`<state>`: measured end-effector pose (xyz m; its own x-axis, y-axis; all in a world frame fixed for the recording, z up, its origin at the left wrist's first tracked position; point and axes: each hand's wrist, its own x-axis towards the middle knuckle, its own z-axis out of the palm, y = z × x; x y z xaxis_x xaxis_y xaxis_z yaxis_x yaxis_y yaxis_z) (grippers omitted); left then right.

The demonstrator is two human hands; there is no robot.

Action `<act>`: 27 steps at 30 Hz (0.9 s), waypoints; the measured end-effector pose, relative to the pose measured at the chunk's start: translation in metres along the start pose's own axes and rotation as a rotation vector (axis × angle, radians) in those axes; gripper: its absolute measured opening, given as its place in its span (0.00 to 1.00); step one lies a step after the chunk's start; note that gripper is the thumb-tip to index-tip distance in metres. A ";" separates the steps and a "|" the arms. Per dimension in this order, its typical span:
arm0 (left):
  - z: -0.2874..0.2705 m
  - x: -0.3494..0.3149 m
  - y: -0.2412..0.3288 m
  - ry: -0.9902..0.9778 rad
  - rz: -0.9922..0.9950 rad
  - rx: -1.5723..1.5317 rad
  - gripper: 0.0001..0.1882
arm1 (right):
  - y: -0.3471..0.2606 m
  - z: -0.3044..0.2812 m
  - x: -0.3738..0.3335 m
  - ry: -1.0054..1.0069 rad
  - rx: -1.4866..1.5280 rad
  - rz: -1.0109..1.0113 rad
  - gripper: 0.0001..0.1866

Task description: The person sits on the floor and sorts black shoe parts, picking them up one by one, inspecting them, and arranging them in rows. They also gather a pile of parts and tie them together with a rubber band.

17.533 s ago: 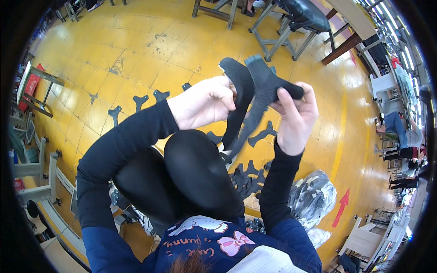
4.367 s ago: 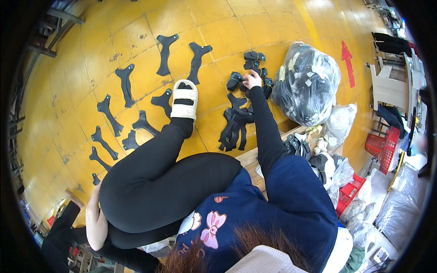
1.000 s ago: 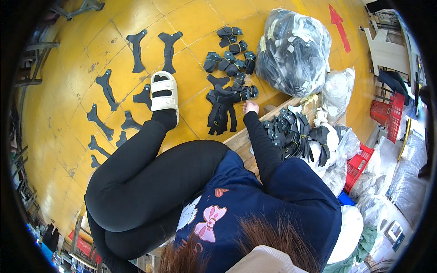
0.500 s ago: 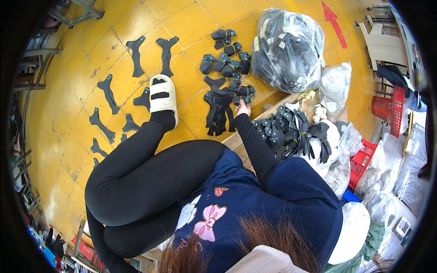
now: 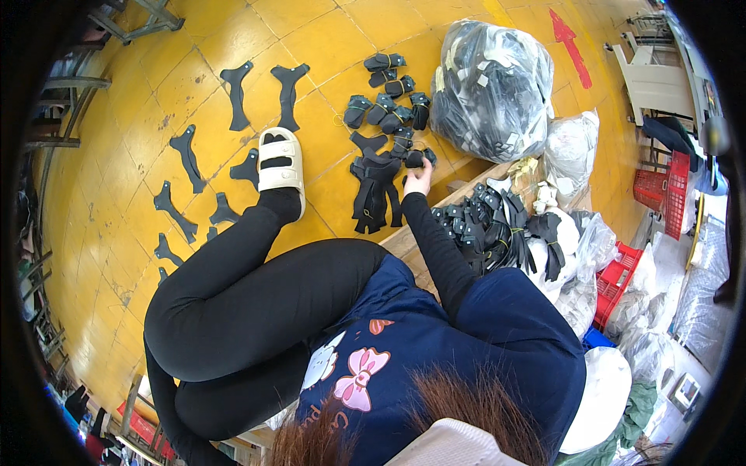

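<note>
While the arm reaches forward over the yellow floor [image 5: 155, 101], the right hand [image 5: 420, 177] is closed around a small black rolled bundle [image 5: 415, 158]. Just left of it lies a stack of flat black cut pieces [image 5: 373, 186]; beyond it, more banded bundles [image 5: 385, 101]. Left hand not visible.

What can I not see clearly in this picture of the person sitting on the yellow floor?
- Left hand: not in the head view; the body and legs hide that side.
- Right hand: its fingers rest on a black bundle; whether they grip it cannot be told.
- Clear plastic bag: its dark contents blur behind the wrinkled film.
- Black pieces by the knee: partly covered by the leg.
</note>
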<state>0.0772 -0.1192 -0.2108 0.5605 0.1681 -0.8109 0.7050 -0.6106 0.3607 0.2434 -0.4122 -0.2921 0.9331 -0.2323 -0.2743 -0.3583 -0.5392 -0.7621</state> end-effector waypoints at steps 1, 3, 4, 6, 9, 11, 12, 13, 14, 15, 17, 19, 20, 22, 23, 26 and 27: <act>-0.002 0.005 0.012 -0.007 0.051 0.007 0.18 | 0.020 -0.010 0.021 -0.143 0.003 -0.017 0.28; -0.001 0.007 0.011 -0.010 0.057 0.010 0.18 | 0.013 -0.007 0.016 -0.474 -0.273 0.007 0.30; -0.001 0.004 0.006 -0.009 0.048 0.014 0.18 | -0.001 -0.003 0.003 -0.544 -0.543 -0.080 0.32; -0.002 0.002 0.005 -0.006 0.062 0.010 0.18 | -0.019 -0.001 -0.010 -0.724 -0.970 -0.108 0.38; -0.008 -0.005 0.002 -0.006 0.105 0.004 0.18 | -0.031 0.006 -0.008 -0.701 -1.123 -0.116 0.42; -0.019 -0.027 -0.017 0.018 0.109 -0.015 0.18 | -0.041 0.017 -0.012 -0.690 -1.062 -0.098 0.44; -0.025 -0.038 -0.026 0.033 0.106 -0.028 0.18 | -0.050 0.019 -0.013 -0.691 -1.031 -0.118 0.38; -0.032 -0.053 -0.038 0.050 0.107 -0.043 0.18 | -0.060 0.020 -0.011 -0.765 -1.026 -0.122 0.31; -0.041 -0.066 -0.049 0.069 0.116 -0.057 0.18 | -0.063 0.023 -0.009 -0.769 -1.036 -0.121 0.29; -0.050 -0.082 -0.062 0.092 0.122 -0.079 0.18 | -0.063 0.028 -0.008 -0.776 -1.049 -0.125 0.27; -0.070 -0.120 -0.092 0.149 0.134 -0.131 0.18 | -0.061 0.036 -0.007 -0.806 -1.061 -0.120 0.27; -0.091 -0.172 -0.118 0.223 0.126 -0.152 0.18 | -0.070 0.038 -0.019 -0.806 -1.073 -0.206 0.26; -0.101 -0.184 -0.123 0.247 0.155 -0.137 0.18 | -0.070 0.030 -0.016 -0.852 -1.068 -0.181 0.27; -0.107 -0.217 -0.140 0.303 0.199 -0.124 0.17 | -0.061 0.033 -0.011 -0.797 -1.124 -0.153 0.26; -0.114 -0.232 -0.142 0.322 0.225 -0.089 0.17 | -0.053 0.034 -0.008 -0.794 -1.103 -0.197 0.26; -0.114 -0.251 -0.140 0.344 0.270 0.048 0.17 | -0.027 0.046 -0.010 -0.684 -1.135 -0.218 0.41; -0.110 -0.249 -0.138 0.334 0.258 0.105 0.17 | -0.024 0.050 -0.015 -0.679 -1.077 -0.157 0.47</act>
<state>-0.1122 0.0080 -0.0077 0.8347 0.2301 -0.5003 0.4848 -0.7381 0.4692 0.2390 -0.3555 -0.2989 0.6808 0.1788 -0.7103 0.2102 -0.9766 -0.0443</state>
